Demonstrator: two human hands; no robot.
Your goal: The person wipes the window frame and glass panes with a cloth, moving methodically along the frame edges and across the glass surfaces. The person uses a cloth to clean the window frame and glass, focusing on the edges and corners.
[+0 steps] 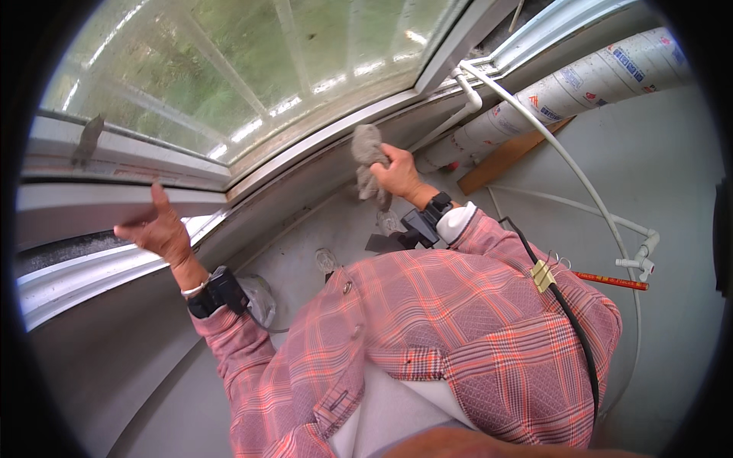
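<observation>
My right hand grips a crumpled grey-brown cloth, held a little below the sill edge of the window. My left hand has its fingers apart and rests at or very near the white sash frame; whether it presses on it cannot be told. Behind both hands is a window pane with bars outside. A dark handle sits on the frame at the left. The lower track of the window looks dirty.
A thick white drainpipe runs along the wall at the right, with a thin white pipe and a tap nearby. A brown board leans under the drainpipe. A clear plastic bag stands on the floor below my left wrist.
</observation>
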